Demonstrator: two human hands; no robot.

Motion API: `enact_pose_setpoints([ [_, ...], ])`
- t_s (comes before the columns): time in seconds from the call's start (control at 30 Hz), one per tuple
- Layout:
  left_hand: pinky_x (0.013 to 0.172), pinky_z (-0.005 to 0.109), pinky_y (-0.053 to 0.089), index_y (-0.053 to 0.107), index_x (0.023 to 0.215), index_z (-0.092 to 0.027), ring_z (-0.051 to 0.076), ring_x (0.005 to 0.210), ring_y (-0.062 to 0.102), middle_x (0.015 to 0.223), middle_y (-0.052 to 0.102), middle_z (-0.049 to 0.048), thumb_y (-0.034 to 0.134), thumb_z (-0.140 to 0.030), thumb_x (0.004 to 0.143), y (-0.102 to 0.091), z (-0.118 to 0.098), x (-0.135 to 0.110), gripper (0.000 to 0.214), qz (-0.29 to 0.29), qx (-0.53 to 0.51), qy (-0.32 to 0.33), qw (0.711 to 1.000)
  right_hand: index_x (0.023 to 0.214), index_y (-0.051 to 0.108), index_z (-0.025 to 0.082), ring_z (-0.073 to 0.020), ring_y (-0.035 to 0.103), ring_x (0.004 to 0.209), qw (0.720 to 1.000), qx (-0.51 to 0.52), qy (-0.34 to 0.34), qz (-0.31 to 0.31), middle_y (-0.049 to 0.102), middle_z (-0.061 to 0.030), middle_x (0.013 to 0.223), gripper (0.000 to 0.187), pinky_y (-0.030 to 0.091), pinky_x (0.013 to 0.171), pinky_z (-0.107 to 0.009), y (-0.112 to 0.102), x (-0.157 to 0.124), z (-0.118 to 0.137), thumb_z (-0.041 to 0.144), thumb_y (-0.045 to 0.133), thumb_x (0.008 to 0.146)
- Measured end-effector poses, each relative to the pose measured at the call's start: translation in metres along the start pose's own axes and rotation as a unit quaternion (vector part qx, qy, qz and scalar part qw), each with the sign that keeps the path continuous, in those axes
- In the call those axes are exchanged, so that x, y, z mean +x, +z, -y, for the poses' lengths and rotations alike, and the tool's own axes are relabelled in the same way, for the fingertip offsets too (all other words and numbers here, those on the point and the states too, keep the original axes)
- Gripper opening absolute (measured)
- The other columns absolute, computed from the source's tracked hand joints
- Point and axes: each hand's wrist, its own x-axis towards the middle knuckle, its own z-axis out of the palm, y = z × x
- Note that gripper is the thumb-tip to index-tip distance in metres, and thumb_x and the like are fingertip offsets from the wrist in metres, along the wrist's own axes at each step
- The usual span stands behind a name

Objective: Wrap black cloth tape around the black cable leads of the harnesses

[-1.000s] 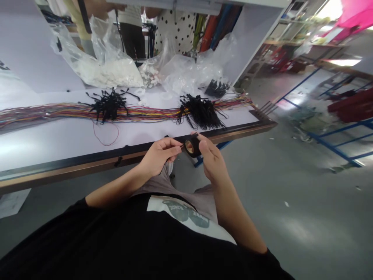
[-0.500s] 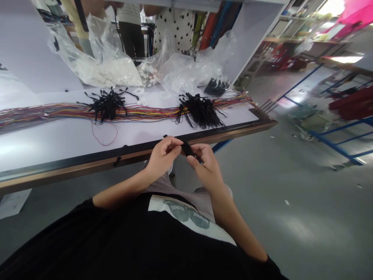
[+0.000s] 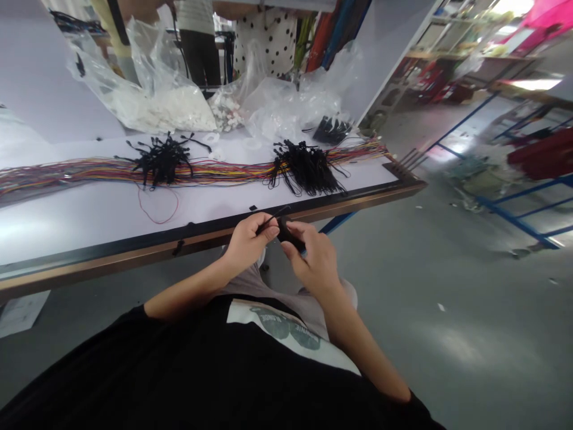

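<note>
A single view is taken from the person's head, faced forward and steeply down. The black shirt (image 3: 170,370) is looked down upon from very near, at 6 to 7 o'clock. The left hand (image 3: 250,239) and right hand (image 3: 316,257) are framed about the dial's centre, a little farther out. Beyond them the tabletop (image 3: 215,202) is seen aslant, its front edge running from past 8 o'clock to nearly 3. The distant pink cloth (image 3: 548,22) is caught at 2.
</note>
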Motion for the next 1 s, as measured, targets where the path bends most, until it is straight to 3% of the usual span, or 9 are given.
enact_pose_setpoints([
  [0.1, 0.061, 0.022, 0.039, 0.053, 0.068, -0.016, 0.009, 0.062, 0.044, 0.063, 0.049, -0.0042, 0.055, -0.023, 0.073, 0.003, 0.0, -0.002, 0.009, 0.008, -0.01, -0.02, 1.0, 0.109, 0.06, 0.021, -0.0228, 0.064, 0.076, 0.995, -0.093, 0.004, -0.021, 0.072, -0.0065, 0.092, 0.031, 0.04, 0.068, -0.034, 0.001, 0.002, 0.004, 0.028, 0.047, 0.082],
  [0.2, 0.06, 0.021, 0.038, 0.052, 0.067, -0.016, 0.008, 0.06, 0.043, 0.064, 0.049, -0.0039, 0.056, -0.022, 0.072, 0.007, -0.003, -0.005, 0.009, 0.018, -0.057, -0.056, 0.997, 0.096, 0.066, 0.024, -0.021, 0.064, 0.073, 0.994, -0.104, 0.038, -0.015, 0.073, -0.0042, 0.085, 0.025, 0.038, 0.064, -0.032, 0.003, 0.005, -0.001, 0.027, 0.045, 0.083],
  [0.3, 0.056, 0.019, 0.036, 0.053, 0.079, -0.016, 0.007, 0.058, 0.042, 0.068, 0.05, -0.0036, 0.058, -0.022, 0.072, 0.01, -0.005, -0.005, 0.011, 0.004, -0.148, -0.067, 0.987, 0.086, 0.068, 0.024, -0.0185, 0.062, 0.071, 0.994, -0.008, 0.104, -0.022, 0.072, -0.0018, 0.08, 0.022, 0.039, 0.062, -0.029, 0.002, 0.006, -0.011, 0.029, 0.047, 0.081],
  [0.37, 0.051, 0.018, 0.033, 0.051, 0.09, -0.017, 0.006, 0.053, 0.039, 0.068, 0.049, -0.0041, 0.055, -0.027, 0.076, 0.011, -0.005, -0.004, 0.017, 0.001, -0.212, -0.053, 0.976, 0.082, 0.067, 0.023, -0.016, 0.06, 0.065, 0.983, 0.091, 0.155, -0.036, 0.069, -0.0004, 0.074, 0.02, 0.04, 0.06, -0.027, 0.0, 0.006, -0.013, 0.031, 0.049, 0.08],
  [0.43, 0.046, 0.018, 0.028, 0.05, 0.088, -0.017, 0.005, 0.046, 0.034, 0.06, 0.046, -0.0053, 0.048, -0.03, 0.082, 0.011, -0.004, -0.003, 0.015, 0.01, -0.239, -0.061, 0.969, 0.079, 0.066, 0.021, -0.0135, 0.057, 0.061, 0.968, 0.176, 0.176, -0.035, 0.066, 0.0008, 0.069, 0.02, 0.041, 0.057, -0.025, -0.003, 0.005, -0.01, 0.033, 0.05, 0.079],
  [0.6, 0.045, 0.018, 0.027, 0.05, 0.071, -0.016, 0.006, 0.043, 0.033, 0.046, 0.038, -0.0068, 0.047, -0.018, 0.08, 0.015, 0.0, -0.001, 0.01, 0.034, -0.235, -0.104, 0.966, 0.078, 0.067, 0.021, -0.011, 0.054, 0.058, 0.969, 0.197, 0.146, -0.024, 0.064, 0.0023, 0.066, 0.02, 0.04, 0.057, -0.024, -0.002, 0.003, 0.004, 0.034, 0.053, 0.079],
  [0.87, 0.054, 0.02, 0.038, 0.056, 0.079, -0.018, 0.008, 0.053, 0.044, 0.057, 0.046, -0.0052, 0.047, -0.008, 0.073, 0.015, -0.003, -0.007, 0.014, 0.022, -0.179, -0.071, 0.981, 0.078, 0.069, 0.024, -0.0149, 0.061, 0.066, 0.981, 0.127, 0.137, -0.045, 0.07, 0.0004, 0.073, 0.022, 0.044, 0.065, -0.028, 0.009, 0.002, 0.001, 0.038, 0.052, 0.08],
  [1.0, 0.061, 0.022, 0.041, 0.057, 0.079, -0.018, 0.009, 0.063, 0.048, 0.068, 0.052, -0.003, 0.05, -0.009, 0.071, 0.014, -0.001, -0.01, 0.014, 0.027, -0.161, -0.009, 0.987, 0.078, 0.069, 0.025, -0.0157, 0.063, 0.067, 0.983, 0.106, 0.141, -0.047, 0.071, 0.0005, 0.075, 0.023, 0.044, 0.064, -0.028, 0.01, 0.003, 0.002, 0.04, 0.051, 0.081],
])
